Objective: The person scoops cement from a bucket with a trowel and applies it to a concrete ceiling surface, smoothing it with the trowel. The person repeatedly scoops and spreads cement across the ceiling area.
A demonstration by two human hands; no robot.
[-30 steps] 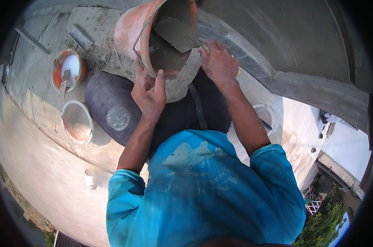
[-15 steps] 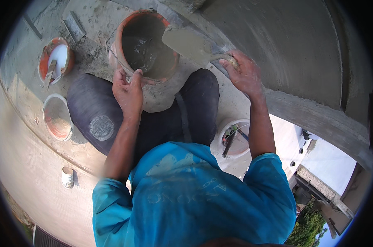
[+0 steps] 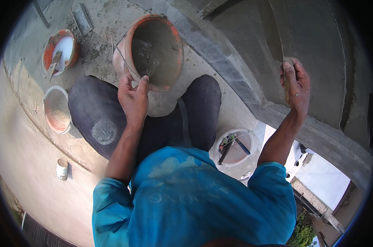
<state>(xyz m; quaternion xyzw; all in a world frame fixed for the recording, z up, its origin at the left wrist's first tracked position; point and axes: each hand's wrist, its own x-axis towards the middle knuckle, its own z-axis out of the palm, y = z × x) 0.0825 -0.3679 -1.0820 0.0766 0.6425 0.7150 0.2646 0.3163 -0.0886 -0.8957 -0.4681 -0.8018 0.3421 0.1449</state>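
Observation:
My left hand is closed on the near edge of a mortar-smeared orange bucket, close to its wire handle. Wet grey mortar lies inside the bucket, which is tipped between my knees. Out to the right, my right hand is closed round the handle of a plastering trowel at the grey plastered wall. The trowel is seen nearly edge-on, so I cannot tell how much mortar its blade carries.
To the left stand an orange bucket holding white material and a stick, a pale bucket and a small can. A round tub with tools sits by my right knee. A ledge runs below the wall.
My right hand has carried the trowel from beside the bucket's mouth right to the wall, turning its mortar-covered blade away from view. My left hand has stayed on the bucket.

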